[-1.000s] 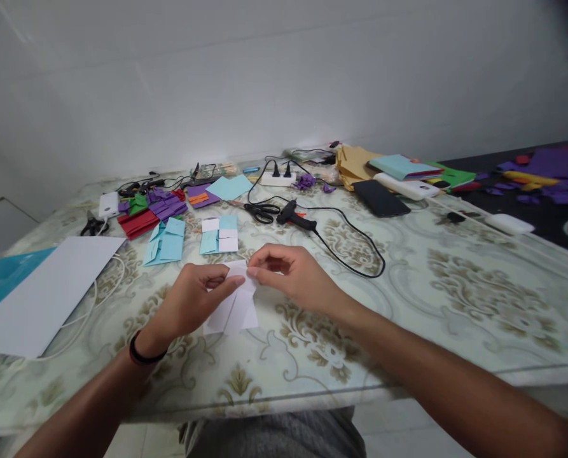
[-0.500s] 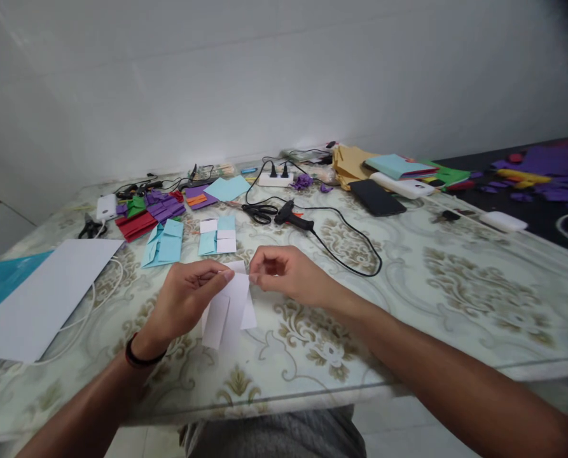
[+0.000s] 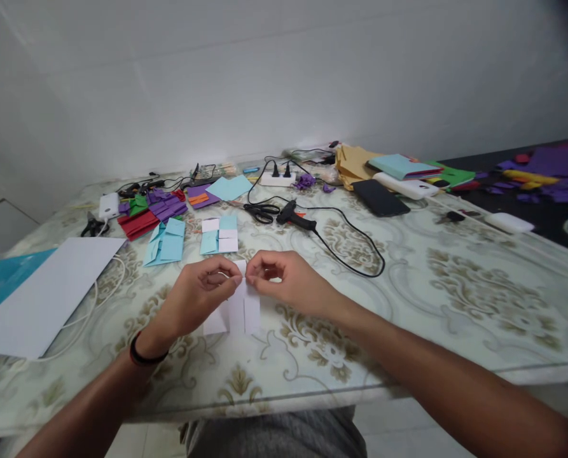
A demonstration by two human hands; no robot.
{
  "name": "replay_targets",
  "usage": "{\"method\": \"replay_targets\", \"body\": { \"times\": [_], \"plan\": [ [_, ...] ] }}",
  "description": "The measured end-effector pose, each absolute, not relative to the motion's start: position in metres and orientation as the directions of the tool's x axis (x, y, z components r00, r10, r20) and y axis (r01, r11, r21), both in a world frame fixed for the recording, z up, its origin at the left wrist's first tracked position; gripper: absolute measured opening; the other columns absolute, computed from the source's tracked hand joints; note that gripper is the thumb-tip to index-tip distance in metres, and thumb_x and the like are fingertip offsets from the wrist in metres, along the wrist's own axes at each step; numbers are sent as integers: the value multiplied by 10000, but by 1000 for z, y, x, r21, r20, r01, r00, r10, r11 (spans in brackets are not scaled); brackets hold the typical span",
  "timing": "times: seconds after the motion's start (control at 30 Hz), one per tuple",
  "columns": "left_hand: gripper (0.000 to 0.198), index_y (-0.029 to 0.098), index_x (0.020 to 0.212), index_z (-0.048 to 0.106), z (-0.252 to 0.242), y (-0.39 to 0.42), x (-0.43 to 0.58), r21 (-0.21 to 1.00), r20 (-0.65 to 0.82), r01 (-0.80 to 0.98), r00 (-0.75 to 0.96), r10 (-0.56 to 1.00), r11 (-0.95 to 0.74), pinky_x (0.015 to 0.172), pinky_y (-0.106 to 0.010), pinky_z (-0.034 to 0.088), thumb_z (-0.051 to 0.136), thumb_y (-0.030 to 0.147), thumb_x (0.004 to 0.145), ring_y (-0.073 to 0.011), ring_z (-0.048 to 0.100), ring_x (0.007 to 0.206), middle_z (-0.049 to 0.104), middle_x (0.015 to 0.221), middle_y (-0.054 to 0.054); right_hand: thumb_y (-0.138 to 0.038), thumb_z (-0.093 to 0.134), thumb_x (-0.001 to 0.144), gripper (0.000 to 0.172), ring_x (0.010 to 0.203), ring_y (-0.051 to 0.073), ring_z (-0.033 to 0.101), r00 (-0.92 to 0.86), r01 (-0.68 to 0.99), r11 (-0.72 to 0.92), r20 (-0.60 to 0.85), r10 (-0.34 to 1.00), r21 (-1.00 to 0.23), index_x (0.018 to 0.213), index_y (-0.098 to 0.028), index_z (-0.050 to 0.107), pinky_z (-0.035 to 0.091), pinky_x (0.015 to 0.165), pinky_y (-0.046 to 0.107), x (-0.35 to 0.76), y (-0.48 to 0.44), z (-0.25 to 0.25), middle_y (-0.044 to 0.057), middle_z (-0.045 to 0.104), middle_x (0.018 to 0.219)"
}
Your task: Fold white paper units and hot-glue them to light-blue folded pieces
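Note:
A piece of folded white paper (image 3: 236, 312) is between my two hands, just above the patterned tablecloth. My left hand (image 3: 202, 289) pinches its upper edge from the left, thumb against fingertips. From the right, my right hand (image 3: 284, 277) pinches the same edge, its fingertips almost touching those of the left. Below the fingers the paper hangs in flaps; part of its top is hidden by the fingertips. Just beyond lie a blue-and-white folded paper square (image 3: 219, 235) and a light blue folded paper piece (image 3: 165, 242).
A black glue gun (image 3: 296, 217) with a looping cord and black scissors (image 3: 261, 213) lie beyond my hands. A white sheet (image 3: 57, 292) lies at left over a cable. A power strip (image 3: 278, 180), dark phone (image 3: 380, 198) and colored papers (image 3: 164, 205) are farther back.
My left hand has moved slightly right, closer to my right hand. The white paper's flaps have shifted, and the loose strip that slanted left now hangs straighter.

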State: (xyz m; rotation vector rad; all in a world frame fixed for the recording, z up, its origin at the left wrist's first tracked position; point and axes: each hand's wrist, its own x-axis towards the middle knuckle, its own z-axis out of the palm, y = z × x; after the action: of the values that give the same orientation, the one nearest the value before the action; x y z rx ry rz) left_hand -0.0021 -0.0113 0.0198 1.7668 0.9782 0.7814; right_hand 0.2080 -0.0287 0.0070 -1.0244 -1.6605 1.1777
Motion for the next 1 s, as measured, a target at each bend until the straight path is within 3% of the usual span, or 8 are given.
{"method": "replay_targets", "body": {
  "times": [0.17, 0.3, 0.57, 0.77, 1.0],
  "plan": [
    [82, 162, 822, 648, 20, -13, 1, 926, 56, 292, 519, 853, -239, 600, -206, 449, 680, 238, 825, -111, 592, 644, 660, 714, 3, -209, 670, 763, 49, 686, 131, 550, -327, 227, 246, 165, 931, -942, 804, -184, 676, 442, 674, 269, 205, -33, 7, -2, 655, 752],
    [71, 156, 803, 648, 24, -14, 0, 930, 42, 290, 525, 850, -226, 597, -198, 460, 697, 203, 783, -105, 603, 642, 668, 711, 3, -216, 660, 747, 50, 682, 128, 531, -345, 196, 228, 150, 927, -954, 787, -186, 657, 425, 668, 267, 205, -33, 9, -12, 627, 740],
    [152, 161, 803, 655, 32, -3, -10, 956, 28, 239, 501, 865, -169, 638, -251, 580, 737, 289, 817, -143, 695, 628, 701, 662, -8, -229, 687, 746, 69, 642, 112, 492, -323, 119, 199, 152, 934, -973, 775, -181, 646, 394, 615, 249, 215, -26, 9, -29, 586, 711],
    [197, 161, 892, 705, 24, -8, -4, 923, 52, 301, 523, 851, -242, 605, -215, 519, 696, 357, 904, -123, 652, 662, 704, 752, -14, -264, 702, 760, 108, 667, 121, 521, -337, 81, 171, 135, 932, -982, 797, -182, 643, 416, 641, 255, 211, -27, 10, -19, 601, 734],
    [178, 164, 867, 745, 22, -15, -1, 836, 180, 348, 556, 811, -425, 606, -203, 453, 647, 288, 948, -99, 586, 653, 718, 771, -11, -264, 687, 782, 96, 694, 126, 534, -338, 83, 204, 165, 926, -975, 807, -179, 650, 429, 673, 264, 208, -28, 8, -12, 612, 759]
  ]
}}
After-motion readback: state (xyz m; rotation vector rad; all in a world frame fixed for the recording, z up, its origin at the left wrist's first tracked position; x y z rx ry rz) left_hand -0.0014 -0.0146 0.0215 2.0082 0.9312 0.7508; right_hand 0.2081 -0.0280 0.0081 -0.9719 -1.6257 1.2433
